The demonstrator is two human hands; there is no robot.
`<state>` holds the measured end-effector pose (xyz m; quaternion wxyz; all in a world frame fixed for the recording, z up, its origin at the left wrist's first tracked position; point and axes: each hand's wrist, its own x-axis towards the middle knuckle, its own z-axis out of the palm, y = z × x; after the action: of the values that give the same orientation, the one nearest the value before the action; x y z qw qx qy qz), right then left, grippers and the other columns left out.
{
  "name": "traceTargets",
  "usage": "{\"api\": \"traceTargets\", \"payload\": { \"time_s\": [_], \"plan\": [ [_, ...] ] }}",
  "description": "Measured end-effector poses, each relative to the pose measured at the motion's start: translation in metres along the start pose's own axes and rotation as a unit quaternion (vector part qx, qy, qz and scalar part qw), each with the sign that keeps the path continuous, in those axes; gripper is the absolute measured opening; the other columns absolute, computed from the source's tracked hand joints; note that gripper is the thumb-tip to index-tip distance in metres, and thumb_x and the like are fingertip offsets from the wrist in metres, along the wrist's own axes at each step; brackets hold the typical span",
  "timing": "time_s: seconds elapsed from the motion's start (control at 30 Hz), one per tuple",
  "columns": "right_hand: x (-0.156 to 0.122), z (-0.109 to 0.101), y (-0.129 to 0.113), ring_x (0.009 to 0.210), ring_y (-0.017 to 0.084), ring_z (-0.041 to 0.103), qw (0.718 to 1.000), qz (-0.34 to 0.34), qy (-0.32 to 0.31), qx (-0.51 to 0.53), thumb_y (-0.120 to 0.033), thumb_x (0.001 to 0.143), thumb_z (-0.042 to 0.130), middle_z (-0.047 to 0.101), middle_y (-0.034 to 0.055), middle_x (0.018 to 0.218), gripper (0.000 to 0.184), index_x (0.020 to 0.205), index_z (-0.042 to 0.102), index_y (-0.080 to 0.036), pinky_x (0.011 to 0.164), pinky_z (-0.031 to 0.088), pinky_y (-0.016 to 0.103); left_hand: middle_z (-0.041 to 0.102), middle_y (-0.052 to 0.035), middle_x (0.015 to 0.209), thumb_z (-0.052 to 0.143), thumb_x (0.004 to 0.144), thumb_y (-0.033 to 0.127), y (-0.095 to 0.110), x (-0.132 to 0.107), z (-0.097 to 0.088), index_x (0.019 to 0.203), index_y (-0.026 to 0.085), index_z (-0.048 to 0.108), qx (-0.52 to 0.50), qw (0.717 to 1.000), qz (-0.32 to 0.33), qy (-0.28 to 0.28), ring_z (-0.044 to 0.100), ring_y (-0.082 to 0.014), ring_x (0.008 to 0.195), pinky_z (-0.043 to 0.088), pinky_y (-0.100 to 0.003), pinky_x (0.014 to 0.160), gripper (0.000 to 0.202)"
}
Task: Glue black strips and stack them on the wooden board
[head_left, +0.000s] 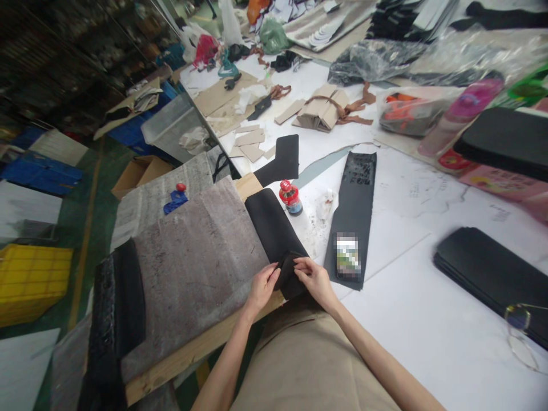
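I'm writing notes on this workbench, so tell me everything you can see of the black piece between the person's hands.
The black piece is a long, dark, matte strip that looks like smooth fabric or soft leather. It lies along the grayish board's right side in the picture, its far end flat. The near end is raised into a small fold, pinched by the left hand and right hand. Whether it is one layer or several is unclear.
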<state>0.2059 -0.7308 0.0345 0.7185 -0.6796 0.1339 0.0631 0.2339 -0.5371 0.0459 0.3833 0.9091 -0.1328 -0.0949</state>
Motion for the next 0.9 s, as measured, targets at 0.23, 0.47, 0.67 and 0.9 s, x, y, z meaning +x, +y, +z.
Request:
{"api": "traceTargets", "payload": {
  "time_s": [0.23,0.47,0.67,0.9],
  "plan": [
    [0.0,0.0,0.003,0.075,0.017,0.068,1.0,-0.005,0.0,-0.009,-0.032,0.079,0.061,0.073,0.0036,0.086,0.028,0.103,0.068,-0.021,0.074,0.054,0.03,0.074,-0.0086,0.113,0.042,0.101,0.038,0.001,0.002,-0.002,0.104,0.021,0.072,-0.001,1.0,0.005,-0.008,0.07,-0.0221,0.106,0.057,-0.038,0.095,0.035],
    [0.001,0.001,0.005,0.074,0.016,0.068,1.0,-0.013,-0.001,-0.025,-0.03,0.08,0.059,0.072,0.0028,0.085,0.026,0.102,0.067,-0.021,0.072,0.054,0.028,0.072,-0.0093,0.113,0.073,0.083,0.044,0.004,0.0,-0.001,0.108,0.021,0.071,0.023,0.999,0.017,-0.024,0.068,-0.0264,0.108,0.056,-0.042,0.095,0.034],
    [-0.002,-0.004,0.002,0.074,0.016,0.069,0.997,-0.034,0.014,-0.07,-0.027,0.082,0.058,0.071,0.003,0.087,0.019,0.099,0.064,-0.022,0.071,0.056,0.029,0.072,-0.0103,0.114,0.062,0.092,0.037,0.002,-0.001,0.005,0.108,0.021,0.07,0.029,0.999,0.014,-0.003,0.067,-0.0264,0.111,0.055,-0.046,0.098,0.024],
    [-0.004,-0.01,-0.01,0.111,0.027,0.061,0.976,-0.074,0.081,-0.187,-0.018,0.081,0.061,0.062,0.0083,0.119,0.036,0.116,0.059,-0.026,0.093,0.053,0.044,0.073,-0.0101,0.113,0.061,0.093,0.039,-0.001,-0.002,0.007,0.108,0.021,0.07,0.019,1.0,0.018,0.011,0.068,-0.026,0.109,0.055,-0.047,0.098,0.025]
  ]
}}
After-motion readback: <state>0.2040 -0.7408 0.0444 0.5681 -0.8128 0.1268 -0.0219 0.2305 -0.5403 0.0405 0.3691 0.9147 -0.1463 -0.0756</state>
